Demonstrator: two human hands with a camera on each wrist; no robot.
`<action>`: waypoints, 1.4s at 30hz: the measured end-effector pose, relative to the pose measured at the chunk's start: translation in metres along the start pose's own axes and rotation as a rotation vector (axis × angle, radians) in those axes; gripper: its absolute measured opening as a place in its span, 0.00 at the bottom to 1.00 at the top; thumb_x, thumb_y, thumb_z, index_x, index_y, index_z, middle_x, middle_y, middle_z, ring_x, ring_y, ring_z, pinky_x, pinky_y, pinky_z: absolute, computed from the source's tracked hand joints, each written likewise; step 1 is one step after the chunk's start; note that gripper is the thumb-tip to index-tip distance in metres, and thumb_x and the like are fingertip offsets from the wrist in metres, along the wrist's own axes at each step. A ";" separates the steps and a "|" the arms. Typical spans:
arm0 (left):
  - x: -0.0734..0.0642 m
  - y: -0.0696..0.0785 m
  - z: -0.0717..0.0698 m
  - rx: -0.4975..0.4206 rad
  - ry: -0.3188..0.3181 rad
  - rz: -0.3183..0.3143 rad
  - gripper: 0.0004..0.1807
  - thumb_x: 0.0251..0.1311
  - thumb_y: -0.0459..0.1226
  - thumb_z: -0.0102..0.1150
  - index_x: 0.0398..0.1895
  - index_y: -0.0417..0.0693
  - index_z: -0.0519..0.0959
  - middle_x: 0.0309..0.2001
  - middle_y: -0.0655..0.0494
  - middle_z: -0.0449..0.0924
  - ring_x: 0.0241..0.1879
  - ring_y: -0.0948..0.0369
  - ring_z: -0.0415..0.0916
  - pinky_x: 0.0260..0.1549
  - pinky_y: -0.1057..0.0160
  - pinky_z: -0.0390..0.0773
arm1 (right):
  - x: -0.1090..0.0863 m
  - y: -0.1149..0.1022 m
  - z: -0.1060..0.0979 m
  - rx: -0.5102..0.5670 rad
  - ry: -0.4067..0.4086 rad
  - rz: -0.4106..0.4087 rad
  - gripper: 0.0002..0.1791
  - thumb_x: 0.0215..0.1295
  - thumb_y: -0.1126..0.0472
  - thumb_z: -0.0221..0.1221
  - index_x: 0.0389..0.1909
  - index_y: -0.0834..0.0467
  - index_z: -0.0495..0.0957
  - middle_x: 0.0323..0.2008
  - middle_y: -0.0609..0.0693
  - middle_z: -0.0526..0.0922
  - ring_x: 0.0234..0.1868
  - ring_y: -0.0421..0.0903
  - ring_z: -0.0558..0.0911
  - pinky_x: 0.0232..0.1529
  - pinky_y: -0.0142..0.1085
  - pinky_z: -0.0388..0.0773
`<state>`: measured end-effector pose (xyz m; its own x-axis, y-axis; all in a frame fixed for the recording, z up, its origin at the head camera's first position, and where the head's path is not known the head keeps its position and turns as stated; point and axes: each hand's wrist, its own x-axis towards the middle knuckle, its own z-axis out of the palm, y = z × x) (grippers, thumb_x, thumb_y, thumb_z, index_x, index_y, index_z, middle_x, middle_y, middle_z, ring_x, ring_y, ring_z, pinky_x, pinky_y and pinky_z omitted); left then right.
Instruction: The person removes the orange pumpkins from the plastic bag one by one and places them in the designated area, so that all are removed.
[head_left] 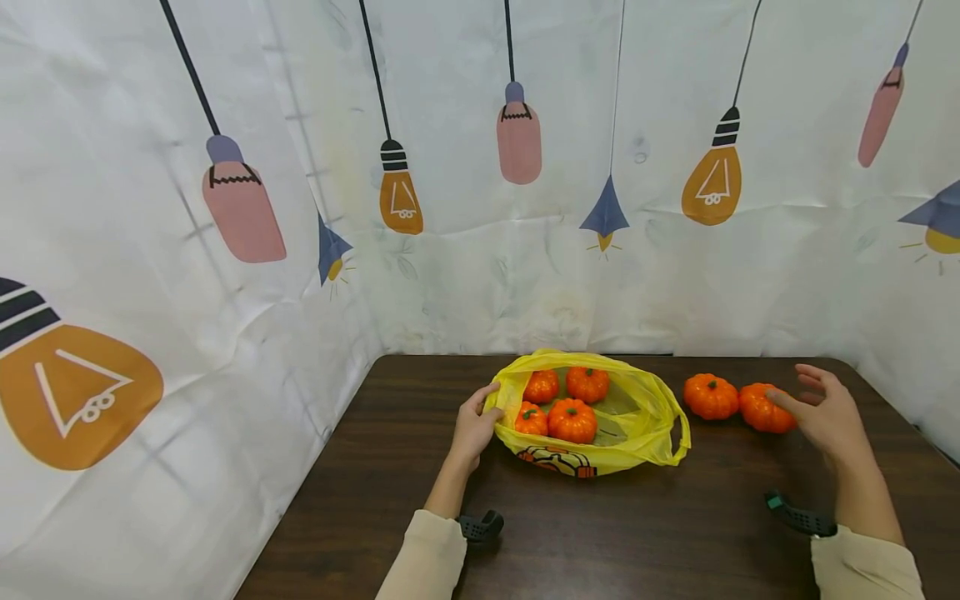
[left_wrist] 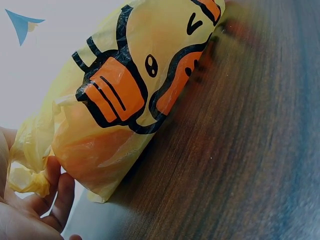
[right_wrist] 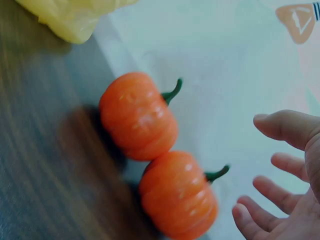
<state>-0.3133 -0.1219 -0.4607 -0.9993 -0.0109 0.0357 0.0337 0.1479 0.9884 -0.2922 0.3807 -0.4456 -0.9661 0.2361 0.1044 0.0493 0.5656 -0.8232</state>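
Note:
A yellow plastic bag (head_left: 637, 446) lies on its side on the table, its mouth wide and several small orange pumpkins (head_left: 572, 421) inside. At the bag's left rim, my left hand (head_left: 474, 423) grips the plastic; in the left wrist view, its fingers (left_wrist: 62, 197) curl at the bunched handle. Right of the bag sit two more pumpkins with green stems, a left one (head_left: 710, 397) and a right one (head_left: 767, 408), touching each other. My right hand (head_left: 832, 421) is beside the right pumpkin, fingers spread and holding nothing. The right wrist view shows a gap between that hand and the pumpkin (right_wrist: 179, 196).
The dark wooden table (head_left: 600, 533) reaches back to a white cloth wall (head_left: 465, 292) printed with lamps. Each wrist wears a black strap, the left one (head_left: 482, 527) and the right one (head_left: 802, 518).

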 end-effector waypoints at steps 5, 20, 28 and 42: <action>-0.009 0.011 -0.001 0.000 -0.003 0.007 0.28 0.68 0.29 0.52 0.72 0.41 0.71 0.73 0.36 0.67 0.67 0.44 0.71 0.62 0.48 0.76 | -0.003 -0.017 0.000 0.000 -0.018 -0.052 0.49 0.72 0.41 0.58 0.82 0.60 0.47 0.76 0.73 0.53 0.68 0.72 0.62 0.49 0.54 0.74; -0.009 0.010 -0.002 0.003 0.000 0.009 0.28 0.68 0.29 0.52 0.72 0.41 0.72 0.74 0.37 0.67 0.66 0.44 0.72 0.60 0.50 0.78 | -0.019 -0.083 0.043 0.076 -0.035 -0.403 0.33 0.72 0.52 0.62 0.73 0.57 0.66 0.51 0.25 0.72 0.47 0.21 0.73 0.44 0.15 0.70; -0.010 0.010 -0.002 0.004 -0.009 0.013 0.27 0.68 0.29 0.52 0.72 0.42 0.72 0.72 0.37 0.68 0.63 0.45 0.74 0.56 0.53 0.80 | -0.026 -0.107 0.094 0.118 -0.154 -0.509 0.29 0.73 0.56 0.61 0.71 0.58 0.67 0.60 0.53 0.76 0.56 0.46 0.77 0.52 0.22 0.73; -0.010 0.010 0.000 0.012 0.011 0.022 0.28 0.67 0.29 0.53 0.71 0.41 0.72 0.70 0.34 0.70 0.61 0.46 0.76 0.54 0.52 0.81 | -0.036 -0.106 0.179 0.175 -0.342 -0.453 0.37 0.67 0.57 0.67 0.72 0.64 0.64 0.69 0.67 0.67 0.63 0.68 0.75 0.60 0.62 0.74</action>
<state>-0.3026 -0.1206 -0.4513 -0.9981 -0.0185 0.0590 0.0553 0.1597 0.9856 -0.3077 0.1711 -0.4618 -0.9094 -0.2832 0.3047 -0.4014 0.4053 -0.8214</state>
